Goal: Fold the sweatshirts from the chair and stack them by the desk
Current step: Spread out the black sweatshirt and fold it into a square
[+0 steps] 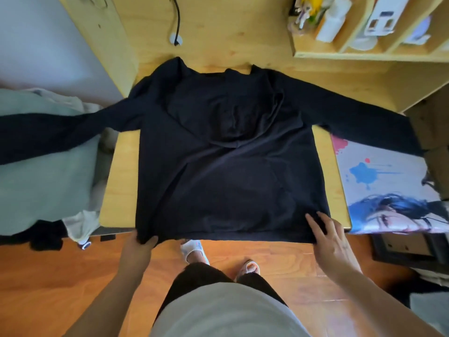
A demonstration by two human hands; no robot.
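Observation:
A black hooded sweatshirt (228, 152) lies spread flat on the wooden desk (121, 181), hood folded down onto its chest and both sleeves stretched out sideways. Its left sleeve (48, 135) reaches over the chair, its right sleeve (364, 120) over the printed mat. My left hand (141, 242) grips the hem at the bottom left corner, where it hangs over the desk's front edge. My right hand (328, 237) rests on the bottom right corner of the hem with its fingers spread flat.
The chair (46, 171) at the left carries a pale green garment, a cream one and a black one. A printed mat (384, 188) covers the desk's right side. Shelves (364, 27) with bottles stand at the back right. A black cable (177, 20) runs into the desk's far side.

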